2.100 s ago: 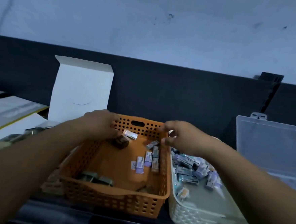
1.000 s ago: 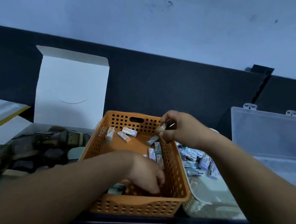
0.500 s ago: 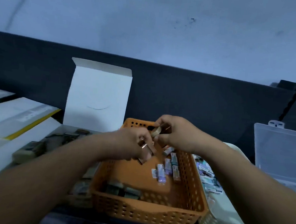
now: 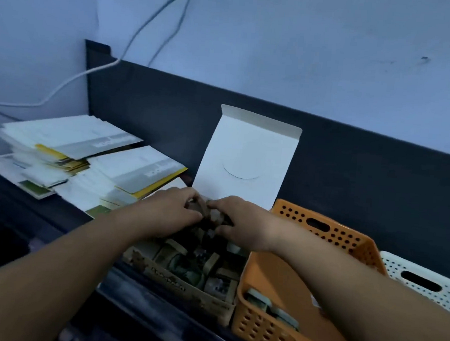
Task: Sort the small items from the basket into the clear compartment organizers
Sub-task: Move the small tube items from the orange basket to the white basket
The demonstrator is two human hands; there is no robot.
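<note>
Dark desk [image 4: 14, 235] | we are reaching both hands into cardboard box [image 4: 184, 284] beside orange basket [image 4: 329, 231] | left hand [image 4: 170, 211], right hand [image 4: 238, 224] curled; grasp indeterminate

Dim bluish light, soft blur, bowed edges
</note>
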